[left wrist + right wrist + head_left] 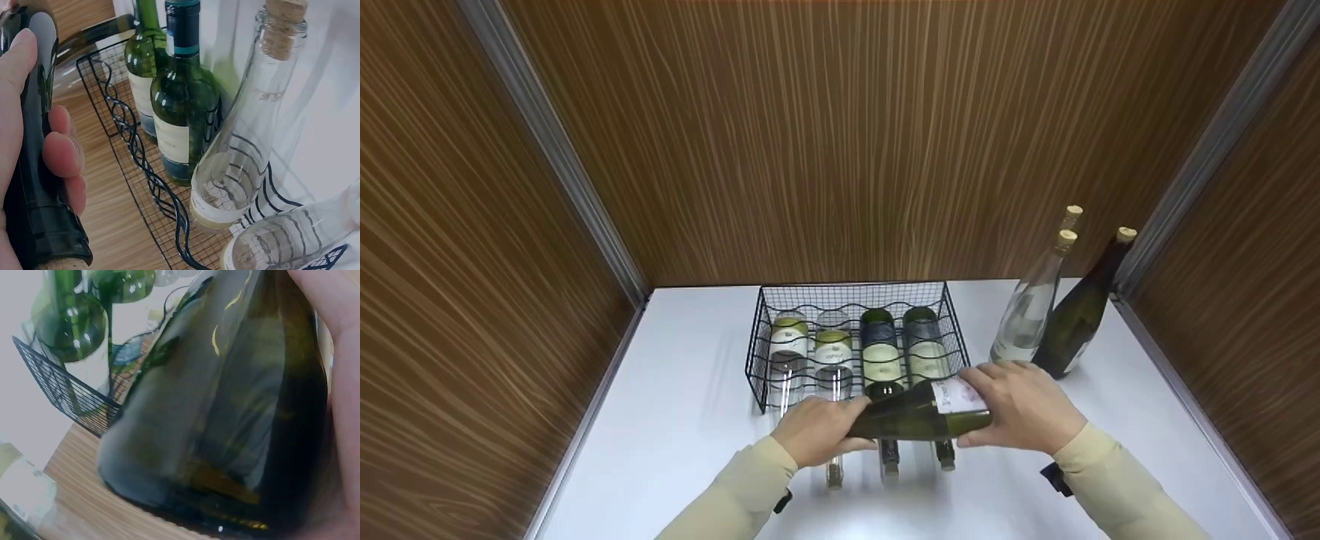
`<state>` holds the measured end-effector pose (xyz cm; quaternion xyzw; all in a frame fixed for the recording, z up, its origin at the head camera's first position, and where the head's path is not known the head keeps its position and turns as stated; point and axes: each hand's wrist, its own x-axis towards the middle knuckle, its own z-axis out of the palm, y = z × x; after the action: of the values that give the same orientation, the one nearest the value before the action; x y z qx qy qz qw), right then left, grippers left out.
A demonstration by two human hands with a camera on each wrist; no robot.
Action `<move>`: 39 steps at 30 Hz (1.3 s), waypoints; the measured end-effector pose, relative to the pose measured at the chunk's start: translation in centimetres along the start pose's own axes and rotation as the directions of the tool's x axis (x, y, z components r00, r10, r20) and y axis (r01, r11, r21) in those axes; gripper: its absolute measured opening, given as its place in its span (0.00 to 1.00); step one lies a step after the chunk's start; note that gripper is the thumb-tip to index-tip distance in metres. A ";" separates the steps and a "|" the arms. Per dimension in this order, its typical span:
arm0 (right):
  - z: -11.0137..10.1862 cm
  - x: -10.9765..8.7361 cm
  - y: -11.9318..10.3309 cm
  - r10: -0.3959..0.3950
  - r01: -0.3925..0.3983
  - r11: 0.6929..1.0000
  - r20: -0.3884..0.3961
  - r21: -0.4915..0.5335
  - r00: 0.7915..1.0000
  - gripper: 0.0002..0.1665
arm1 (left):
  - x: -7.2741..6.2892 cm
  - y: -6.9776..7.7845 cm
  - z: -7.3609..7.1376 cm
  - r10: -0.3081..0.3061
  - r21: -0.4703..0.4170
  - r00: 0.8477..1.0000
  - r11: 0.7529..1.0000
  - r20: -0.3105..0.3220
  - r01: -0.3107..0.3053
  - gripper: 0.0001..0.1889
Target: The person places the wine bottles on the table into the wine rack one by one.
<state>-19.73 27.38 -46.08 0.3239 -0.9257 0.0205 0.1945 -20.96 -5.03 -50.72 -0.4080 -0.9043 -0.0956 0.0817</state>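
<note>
A dark green wine bottle [901,417] with a pale label lies nearly level between my two hands, over the front of a black wire rack [755,367]. My left hand [819,429] grips its neck; in the left wrist view the corked end [59,261] sticks out past the fingers. My right hand [1020,405] holds the wide base end, fingers over the top and thumb beneath. The rack bears two clear bottles [789,337] on the left and two green bottles [880,349] on the right, lying with their corked necks toward me.
At the right of the white table [675,420] stand two clear corked bottles [1027,315] and a dark corked bottle [1076,322], close together. Wood-patterned panels [840,150] enclose the table at the back and both sides.
</note>
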 end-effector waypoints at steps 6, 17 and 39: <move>-0.8 1.1 0.5 0.016 -0.016 1.000 -0.099 0.003 0.995 0.53 | -0.2 -0.4 0.2 -0.075 -0.106 0.997 0.992 -0.036 0.071 0.29; -0.9 2.3 1.8 0.125 -0.051 0.981 -0.406 0.187 0.905 0.41 | -1.3 -2.1 1.2 -0.310 -0.356 0.951 0.890 -0.017 0.284 0.29; 7.1 6.2 3.6 0.560 -0.528 0.703 0.085 0.476 0.824 0.36 | -2.3 -3.7 2.5 -0.661 -0.916 0.740 0.210 0.124 0.341 0.26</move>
<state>-28.82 25.34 -50.04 0.0732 -0.9377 0.3162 0.1237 -22.43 -8.47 -54.07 -0.0442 -0.7608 -0.6453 -0.0527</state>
